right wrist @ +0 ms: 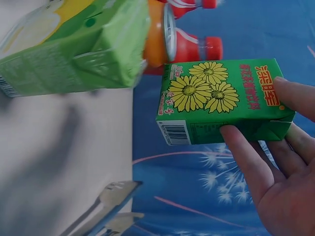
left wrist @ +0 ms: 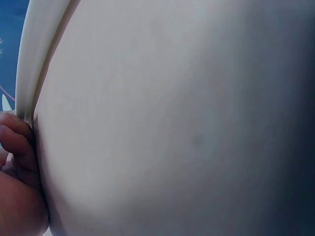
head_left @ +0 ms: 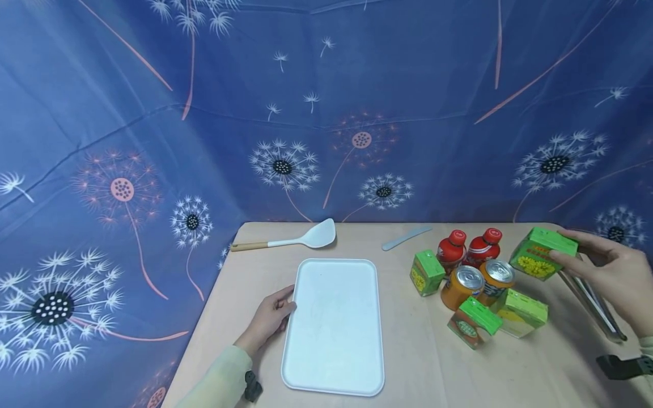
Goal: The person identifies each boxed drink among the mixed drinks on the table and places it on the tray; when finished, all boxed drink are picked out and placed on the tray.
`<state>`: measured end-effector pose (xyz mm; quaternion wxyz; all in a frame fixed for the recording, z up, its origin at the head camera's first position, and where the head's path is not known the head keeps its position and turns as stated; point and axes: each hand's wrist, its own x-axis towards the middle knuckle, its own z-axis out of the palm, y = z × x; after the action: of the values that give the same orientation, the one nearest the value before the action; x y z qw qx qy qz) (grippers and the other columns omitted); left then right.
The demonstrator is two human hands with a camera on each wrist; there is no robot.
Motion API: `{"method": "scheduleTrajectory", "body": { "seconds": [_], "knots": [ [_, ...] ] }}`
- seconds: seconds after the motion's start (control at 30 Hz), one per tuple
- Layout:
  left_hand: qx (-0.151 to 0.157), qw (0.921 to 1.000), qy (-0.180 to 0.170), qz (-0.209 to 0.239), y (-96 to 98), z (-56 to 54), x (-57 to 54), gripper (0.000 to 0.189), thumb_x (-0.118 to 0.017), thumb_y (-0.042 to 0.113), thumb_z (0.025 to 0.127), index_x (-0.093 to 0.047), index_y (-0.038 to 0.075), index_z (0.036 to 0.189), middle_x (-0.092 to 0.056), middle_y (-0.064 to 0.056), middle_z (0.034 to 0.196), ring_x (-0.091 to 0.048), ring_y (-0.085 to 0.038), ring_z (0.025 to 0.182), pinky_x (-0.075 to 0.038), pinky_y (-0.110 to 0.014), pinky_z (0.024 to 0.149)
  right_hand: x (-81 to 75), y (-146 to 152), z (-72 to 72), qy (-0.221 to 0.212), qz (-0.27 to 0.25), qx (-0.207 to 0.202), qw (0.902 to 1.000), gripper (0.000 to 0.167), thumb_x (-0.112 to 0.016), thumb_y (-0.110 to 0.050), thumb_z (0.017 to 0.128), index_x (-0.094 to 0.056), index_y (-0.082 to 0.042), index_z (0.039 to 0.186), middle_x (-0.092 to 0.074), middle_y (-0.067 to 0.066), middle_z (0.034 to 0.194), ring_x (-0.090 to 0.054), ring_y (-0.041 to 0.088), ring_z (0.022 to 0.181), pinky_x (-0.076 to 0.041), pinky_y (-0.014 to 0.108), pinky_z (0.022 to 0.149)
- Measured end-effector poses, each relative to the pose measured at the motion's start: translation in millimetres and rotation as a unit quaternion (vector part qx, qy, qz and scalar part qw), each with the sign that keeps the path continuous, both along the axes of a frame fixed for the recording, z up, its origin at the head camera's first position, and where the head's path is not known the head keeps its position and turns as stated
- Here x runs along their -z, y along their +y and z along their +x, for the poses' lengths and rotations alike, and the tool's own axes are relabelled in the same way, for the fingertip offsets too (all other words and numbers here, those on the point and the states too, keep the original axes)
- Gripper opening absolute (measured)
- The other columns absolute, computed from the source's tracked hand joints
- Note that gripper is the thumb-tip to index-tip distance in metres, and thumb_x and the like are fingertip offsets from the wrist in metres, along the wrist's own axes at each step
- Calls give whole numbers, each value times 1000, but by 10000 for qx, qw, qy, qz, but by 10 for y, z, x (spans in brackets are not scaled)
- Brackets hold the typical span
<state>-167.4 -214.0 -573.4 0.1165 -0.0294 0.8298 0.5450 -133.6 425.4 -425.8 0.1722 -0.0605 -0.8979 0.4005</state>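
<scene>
In the head view my left hand (head_left: 270, 314) grips the left rim of a white rectangular tray (head_left: 334, 328), its thumb at the edge. The left wrist view shows those fingers (left wrist: 17, 142) curled beside the tray's pale rim (left wrist: 42, 54). At the right my right hand (head_left: 612, 269) holds a green drink carton (head_left: 543, 252) with yellow flowers, between thumb and fingers. In the right wrist view that carton (right wrist: 216, 101) is tilted on its side, raised beside a lighter green carton (right wrist: 74, 49).
Two orange cans (head_left: 461, 288), two red-capped bottles (head_left: 451, 249) and several green cartons (head_left: 475, 322) cluster left of the right hand. Metal tongs (head_left: 594, 303) lie beneath that hand. A white spatula (head_left: 318, 233) and a pale blue knife (head_left: 405, 238) lie along the back.
</scene>
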Motion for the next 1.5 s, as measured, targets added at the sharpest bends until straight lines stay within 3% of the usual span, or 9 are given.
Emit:
{"method": "scheduleTrajectory", "body": {
  "seconds": [0.2,0.43,0.67,0.83,1.0,1.1,1.2,1.33,1.5],
  "knots": [
    [-10,10000,46,11,-5,-5,-2,53,-67,19,103,-54,14,154,-52,1,67,-48,-13,47,-42,-24,44,-78,-47,5,88,166,-53,9998,63,-75,-25,99,-50,-12,156,-50,-24,142,-34,-8,141,-43,3,80],
    [-31,10000,-31,-8,7,-8,-5,53,-67,20,103,-54,17,154,-53,1,68,-49,-13,47,-42,-24,44,-177,-121,7,128,127,-140,9997,61,-77,-23,98,-54,-13,154,-47,-34,122,-44,-20,107,-51,9,69],
    [-2,10000,-21,39,8,-25,9,54,-67,19,102,-54,15,154,-53,1,68,-49,-13,47,-43,-25,44,-268,-205,20,108,205,-259,9994,61,-79,-24,96,-56,-8,151,-54,-29,106,-51,-14,92,-54,15,62],
    [-3,10000,-23,7,9,-26,12,54,-67,19,102,-54,15,154,-53,1,67,-49,-13,47,-43,-24,44,-319,-284,13,-155,267,-348,9989,64,-81,-32,95,-57,-15,152,-54,-27,111,-48,-12,99,-53,15,62],
    [19,10000,47,16,1,-30,25,54,-67,17,102,-54,15,154,-53,1,66,-49,-13,46,-43,-25,44,-388,-416,21,-417,339,-399,9978,65,-78,-42,95,-55,-23,154,-54,-17,133,-42,28,144,-48,55,96],
    [40,10000,71,29,-4,-34,30,54,-67,17,102,-53,14,154,-53,1,66,-49,-13,46,-43,-25,44,-417,-508,10,-464,199,-567,9971,66,-77,-42,96,-54,-20,154,-52,-2,144,-29,53,147,-32,78,98],
    [33,9999,83,46,-8,-33,30,53,-67,17,102,-54,14,154,-54,0,67,-48,-13,46,-43,-25,44,-433,-581,-17,-427,242,-674,9965,65,-77,-40,96,-56,-17,152,-55,-6,139,-56,28,132,-50,50,101],
    [67,9999,119,89,-12,-25,29,53,-67,16,103,-54,13,154,-53,0,66,-48,-13,46,-42,-24,44,-464,-669,-57,-453,208,-790,9956,63,-78,-39,95,-58,-16,150,-52,-17,128,-56,-11,95,-52,17,69],
    [136,9996,138,217,-9,-16,23,53,-67,16,103,-53,12,154,-54,-1,64,-48,-12,46,-42,-24,44,-495,-754,-111,-504,110,-1040,9932,59,-79,-39,95,-60,-19,148,-53,-11,131,-48,-10,107,-50,62,91]
  ]
}}
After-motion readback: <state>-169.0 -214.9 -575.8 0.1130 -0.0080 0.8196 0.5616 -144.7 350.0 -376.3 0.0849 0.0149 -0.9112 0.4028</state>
